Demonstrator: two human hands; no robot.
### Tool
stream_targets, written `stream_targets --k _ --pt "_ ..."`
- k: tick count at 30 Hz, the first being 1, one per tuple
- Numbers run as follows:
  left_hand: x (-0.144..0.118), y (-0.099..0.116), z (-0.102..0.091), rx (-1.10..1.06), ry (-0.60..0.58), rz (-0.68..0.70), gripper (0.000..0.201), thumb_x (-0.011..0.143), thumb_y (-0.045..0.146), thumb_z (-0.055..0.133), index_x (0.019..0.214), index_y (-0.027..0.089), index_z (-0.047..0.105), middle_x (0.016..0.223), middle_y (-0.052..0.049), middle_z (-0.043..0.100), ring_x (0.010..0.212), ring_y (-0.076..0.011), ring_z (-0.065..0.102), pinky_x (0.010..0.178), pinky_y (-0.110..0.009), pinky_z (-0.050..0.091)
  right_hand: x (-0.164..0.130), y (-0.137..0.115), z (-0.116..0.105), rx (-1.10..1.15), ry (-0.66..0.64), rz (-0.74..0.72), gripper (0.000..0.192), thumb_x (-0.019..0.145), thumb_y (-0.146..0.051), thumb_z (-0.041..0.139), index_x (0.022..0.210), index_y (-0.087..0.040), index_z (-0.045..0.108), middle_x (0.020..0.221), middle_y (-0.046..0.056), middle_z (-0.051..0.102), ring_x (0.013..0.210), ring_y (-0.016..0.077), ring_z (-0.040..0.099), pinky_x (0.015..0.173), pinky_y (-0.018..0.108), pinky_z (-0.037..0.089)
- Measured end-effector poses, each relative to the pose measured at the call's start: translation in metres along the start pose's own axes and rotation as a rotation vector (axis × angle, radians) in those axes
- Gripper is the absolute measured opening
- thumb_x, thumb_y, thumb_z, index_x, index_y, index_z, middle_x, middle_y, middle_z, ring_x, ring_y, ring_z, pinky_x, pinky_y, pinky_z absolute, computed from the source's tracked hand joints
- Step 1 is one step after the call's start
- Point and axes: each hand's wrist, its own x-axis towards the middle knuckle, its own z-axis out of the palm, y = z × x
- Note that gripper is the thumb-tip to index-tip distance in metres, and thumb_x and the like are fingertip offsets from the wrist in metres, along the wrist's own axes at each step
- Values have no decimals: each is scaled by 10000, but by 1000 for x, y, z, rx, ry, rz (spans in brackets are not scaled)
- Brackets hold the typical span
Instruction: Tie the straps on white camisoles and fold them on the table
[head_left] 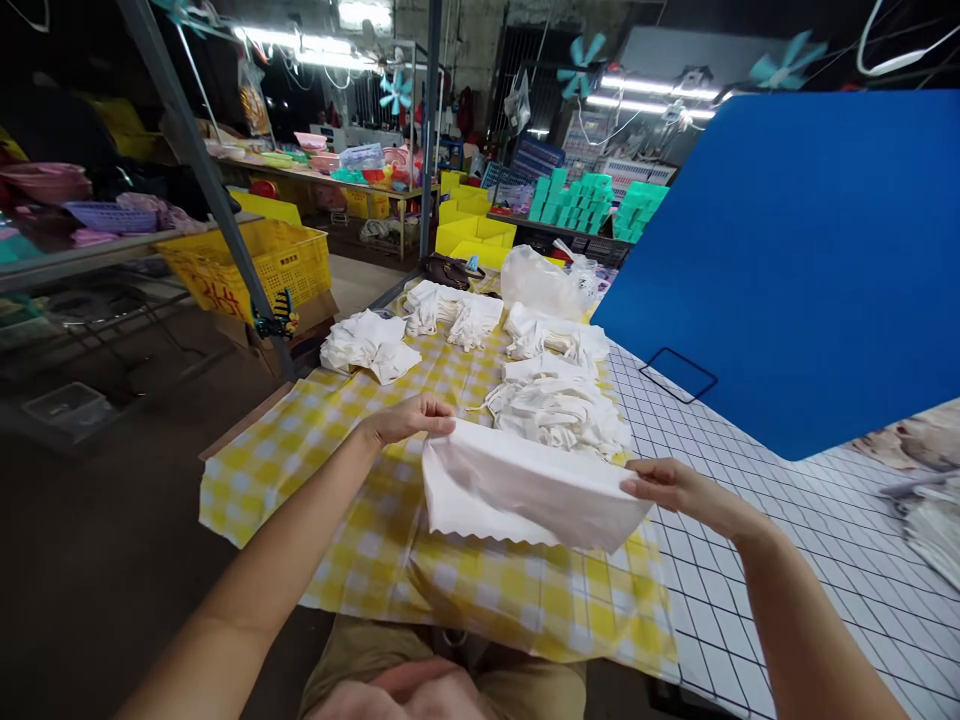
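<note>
From where I stand, the white cloth (525,490) spans the gap between the person's two hands, over the near half of the yellow-checked cover (367,560). Its long axis runs across that cover from left to right, its right end slanting closer to the person. The left hand (416,418) pinches one upper corner and the right hand (664,485) grips the other end, so the top edge is drawn straight while the scalloped edge hangs loose; I cannot tell whether it brushes the cover.

Just past the top edge, on the cover, sits a heap of white pieces (559,405), and the right hand is the nearer to it. A looser white pile (367,345) lies by the cover's far left edge. The right hand is at the cover's right edge, where the grid-patterned worktop (712,570) begins; a blue panel (795,270) rises beyond. The open room is on the cover's near and left parts.
</note>
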Motion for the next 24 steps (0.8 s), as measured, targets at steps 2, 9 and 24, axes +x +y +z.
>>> stream_targets --k 2,9,24 --pt "4 -12 3 -88 40 -34 360 638 454 684 688 100 645 622 -15 603 550 -92 501 541 -194 369 9 10 4 -35 37 32 258 654 -446 653 681 -192 617 622 -6 542 532 102 434 460 231 339" --pt "14 -66 30 -329 279 -228 367 568 391 758 733 83 645 644 -29 638 571 -90 538 561 -193 387 19 30 80 55 86 160 327 704 -455 560 845 -164 615 739 49 585 669 173 552 547 289 438" --pt "5 -27 69 -625 300 -45 318 587 363 767 763 132 637 662 9 617 578 -68 539 569 -163 411 5 -13 133 831 -143 270 374 773 -469 541 1002 -183 619 1028 80 654 928 214 594 781 308 459"
